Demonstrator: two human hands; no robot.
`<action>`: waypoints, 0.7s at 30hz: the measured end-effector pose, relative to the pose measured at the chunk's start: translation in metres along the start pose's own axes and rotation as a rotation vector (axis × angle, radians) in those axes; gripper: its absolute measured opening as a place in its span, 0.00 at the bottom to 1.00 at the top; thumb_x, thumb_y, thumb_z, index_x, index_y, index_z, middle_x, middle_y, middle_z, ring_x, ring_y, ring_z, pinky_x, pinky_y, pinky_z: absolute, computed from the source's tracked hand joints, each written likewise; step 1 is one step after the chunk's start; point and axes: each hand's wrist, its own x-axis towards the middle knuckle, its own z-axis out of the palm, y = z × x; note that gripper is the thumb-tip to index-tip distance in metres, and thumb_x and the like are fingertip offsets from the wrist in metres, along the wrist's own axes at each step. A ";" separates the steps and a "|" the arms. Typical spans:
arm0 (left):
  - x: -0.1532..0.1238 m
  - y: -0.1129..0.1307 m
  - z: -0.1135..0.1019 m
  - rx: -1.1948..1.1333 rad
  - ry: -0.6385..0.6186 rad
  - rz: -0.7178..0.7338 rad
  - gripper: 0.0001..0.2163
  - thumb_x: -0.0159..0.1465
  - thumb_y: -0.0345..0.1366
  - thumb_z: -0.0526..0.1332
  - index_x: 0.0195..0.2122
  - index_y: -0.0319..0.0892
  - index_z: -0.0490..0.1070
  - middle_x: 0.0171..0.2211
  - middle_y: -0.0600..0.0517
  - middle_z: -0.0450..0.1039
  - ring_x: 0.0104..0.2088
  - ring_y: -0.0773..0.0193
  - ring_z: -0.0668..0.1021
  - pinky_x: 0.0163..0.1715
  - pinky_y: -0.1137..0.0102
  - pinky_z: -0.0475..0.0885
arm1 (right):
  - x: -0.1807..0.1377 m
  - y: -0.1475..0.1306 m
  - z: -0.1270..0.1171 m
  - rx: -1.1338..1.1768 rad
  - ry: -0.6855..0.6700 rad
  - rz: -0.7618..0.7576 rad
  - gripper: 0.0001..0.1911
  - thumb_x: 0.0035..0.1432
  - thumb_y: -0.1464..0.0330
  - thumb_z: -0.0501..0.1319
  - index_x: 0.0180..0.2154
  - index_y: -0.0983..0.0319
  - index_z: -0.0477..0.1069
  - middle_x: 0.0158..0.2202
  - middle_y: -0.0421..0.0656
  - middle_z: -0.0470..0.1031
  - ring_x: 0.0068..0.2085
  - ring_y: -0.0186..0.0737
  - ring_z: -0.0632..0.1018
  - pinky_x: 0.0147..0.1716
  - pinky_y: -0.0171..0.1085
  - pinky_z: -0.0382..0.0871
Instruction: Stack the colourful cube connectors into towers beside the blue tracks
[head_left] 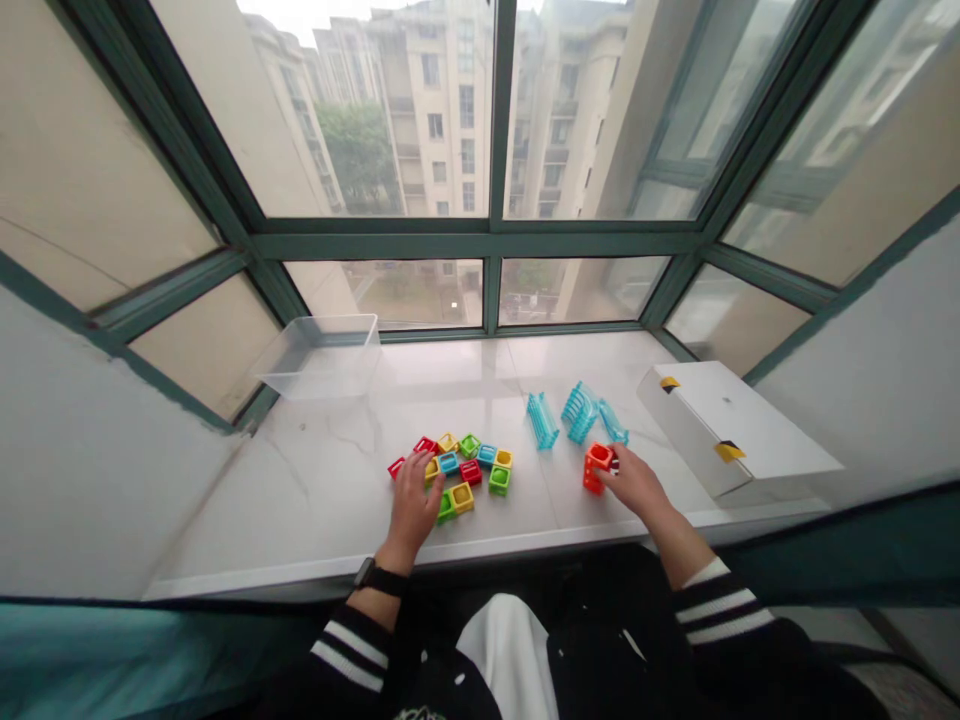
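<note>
My right hand pinches the side of an orange-red hollow block piece, which stands upright on the marble sill. Over the left end of a group of coloured toy blocks rests my left hand, fingers apart and partly covering some of them. Closest to its fingertips are a yellow block and a red one. A green block and a yellow one lie by its thumb. Further right in the group are a blue block, a dark red one and a green one.
Translucent turquoise pieces, including a ladder-like one and a curved one, lie beyond my right hand. A clear plastic bin stands at the back left, a white box at the right. Green-framed windows close off the sill.
</note>
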 end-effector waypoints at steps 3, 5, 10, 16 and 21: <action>-0.011 0.048 0.016 -0.210 -0.179 0.116 0.25 0.74 0.47 0.57 0.69 0.45 0.60 0.66 0.40 0.68 0.68 0.50 0.70 0.68 0.50 0.66 | -0.021 -0.046 0.023 0.443 -0.215 -0.164 0.18 0.57 0.59 0.69 0.47 0.56 0.70 0.42 0.42 0.81 0.41 0.45 0.83 0.44 0.41 0.76; -0.018 0.074 0.027 -0.291 -0.316 0.146 0.30 0.72 0.48 0.60 0.71 0.45 0.57 0.67 0.39 0.67 0.67 0.49 0.71 0.66 0.52 0.69 | -0.033 -0.082 0.042 0.746 -0.374 -0.289 0.22 0.58 0.55 0.71 0.49 0.56 0.69 0.45 0.41 0.81 0.44 0.45 0.83 0.46 0.42 0.77; -0.014 0.074 0.021 -0.251 -0.301 0.009 0.22 0.75 0.45 0.54 0.66 0.44 0.61 0.61 0.39 0.73 0.59 0.52 0.78 0.59 0.55 0.74 | -0.029 -0.135 0.081 1.006 -0.297 -0.281 0.24 0.56 0.53 0.73 0.47 0.57 0.69 0.43 0.41 0.80 0.44 0.44 0.83 0.45 0.41 0.78; 0.012 0.024 -0.022 0.274 -0.301 -0.232 0.23 0.74 0.41 0.54 0.70 0.45 0.61 0.60 0.40 0.69 0.51 0.51 0.80 0.48 0.59 0.77 | 0.021 -0.149 0.128 0.722 -0.174 -0.271 0.20 0.57 0.60 0.69 0.49 0.57 0.70 0.46 0.43 0.81 0.48 0.46 0.82 0.48 0.44 0.78; 0.024 0.017 -0.034 0.507 -0.541 -0.277 0.18 0.74 0.40 0.54 0.61 0.48 0.74 0.54 0.42 0.73 0.45 0.55 0.81 0.43 0.64 0.75 | 0.047 -0.180 0.169 0.258 -0.104 -0.422 0.25 0.57 0.69 0.68 0.57 0.61 0.74 0.53 0.50 0.77 0.55 0.47 0.78 0.60 0.44 0.70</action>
